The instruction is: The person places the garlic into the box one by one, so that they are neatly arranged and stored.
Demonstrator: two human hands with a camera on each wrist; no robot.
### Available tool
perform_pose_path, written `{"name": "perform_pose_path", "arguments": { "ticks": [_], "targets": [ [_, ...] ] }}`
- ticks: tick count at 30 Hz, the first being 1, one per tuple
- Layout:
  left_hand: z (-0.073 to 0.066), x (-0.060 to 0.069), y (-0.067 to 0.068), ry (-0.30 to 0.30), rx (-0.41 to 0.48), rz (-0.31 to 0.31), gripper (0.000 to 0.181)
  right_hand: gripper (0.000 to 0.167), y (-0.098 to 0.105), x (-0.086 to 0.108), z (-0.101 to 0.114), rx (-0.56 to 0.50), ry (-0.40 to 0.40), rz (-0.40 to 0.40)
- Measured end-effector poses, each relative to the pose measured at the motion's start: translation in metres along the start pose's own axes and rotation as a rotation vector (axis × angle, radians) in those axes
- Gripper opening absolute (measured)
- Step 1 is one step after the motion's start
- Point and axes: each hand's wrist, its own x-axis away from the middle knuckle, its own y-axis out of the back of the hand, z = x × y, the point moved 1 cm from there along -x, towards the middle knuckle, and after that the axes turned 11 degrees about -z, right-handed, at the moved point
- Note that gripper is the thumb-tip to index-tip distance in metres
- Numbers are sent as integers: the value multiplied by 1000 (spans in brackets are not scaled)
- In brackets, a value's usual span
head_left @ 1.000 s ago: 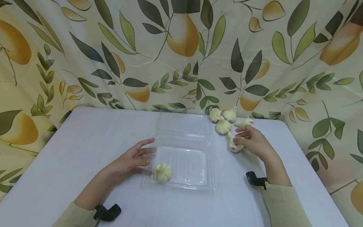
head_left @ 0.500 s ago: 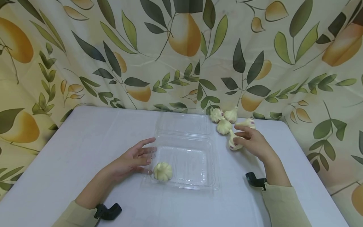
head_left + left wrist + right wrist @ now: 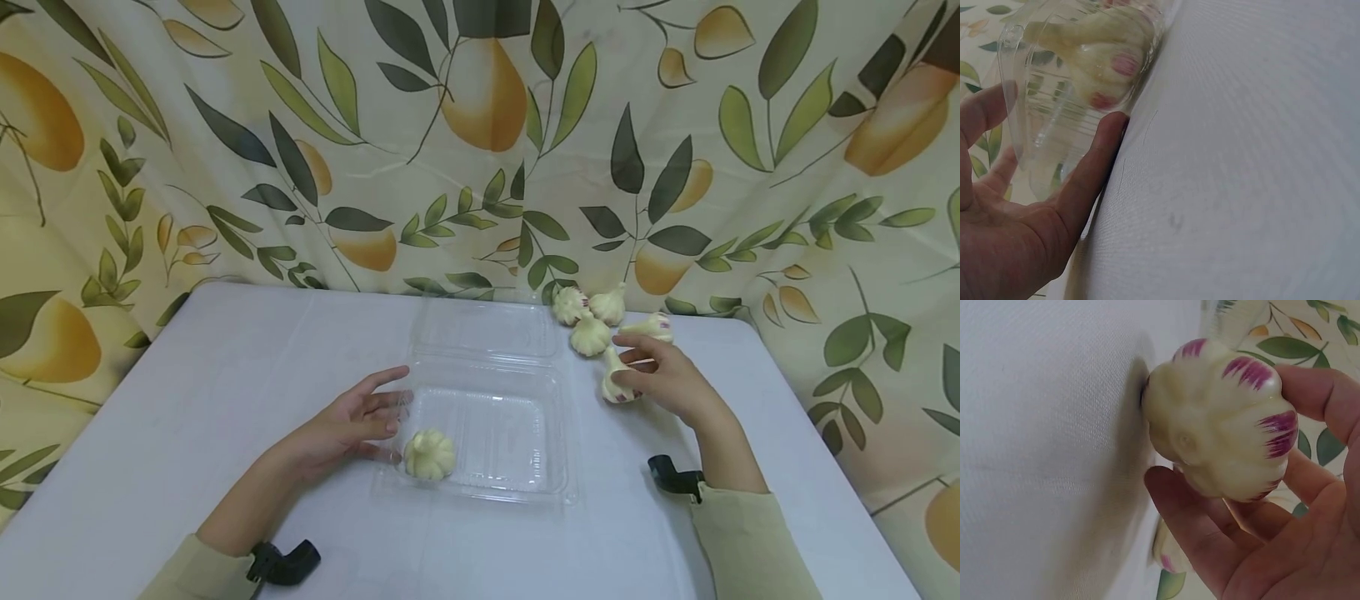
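My right hand (image 3: 663,379) grips a garlic bulb (image 3: 617,382), cream with purple streaks, thumb on one side and fingers on the other. Seen from the right wrist, the bulb (image 3: 1216,419) shows its root end and lies on or just above the cloth; I cannot tell which. My left hand (image 3: 341,425) has its fingers spread along the left side of a clear plastic container (image 3: 558,433), touching its wall. Another garlic bulb (image 3: 430,455) sits inside the container's near left corner. Through the plastic, the left wrist view shows a garlic bulb (image 3: 1107,56) with pink patches.
Several more garlic bulbs (image 3: 590,334) cluster at the table's far edge, one of them (image 3: 648,327) just beyond my right fingers. The container's lid (image 3: 483,329) lies folded back toward the fruit-patterned curtain (image 3: 480,192). White cloth (image 3: 225,358) covers the table.
The right fingers have shifted slightly left around the garlic bulb, which has turned a little more upright in view. My left hand and the container have stayed put.
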Motion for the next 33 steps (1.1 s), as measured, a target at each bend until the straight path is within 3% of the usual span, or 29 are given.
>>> {"name": "perform_pose_path", "arguments": {
  "ticks": [6,15,33],
  "targets": [
    [0,1,0,-5,4,6,77,57,-1,0,0,79,-19,48],
    [0,1,0,-8,15,15,77,52,-1,-1,3,97,-26,64],
    [0,1,0,-3,5,10,77,54,-2,3,13,77,7,-32]
  ]
}}
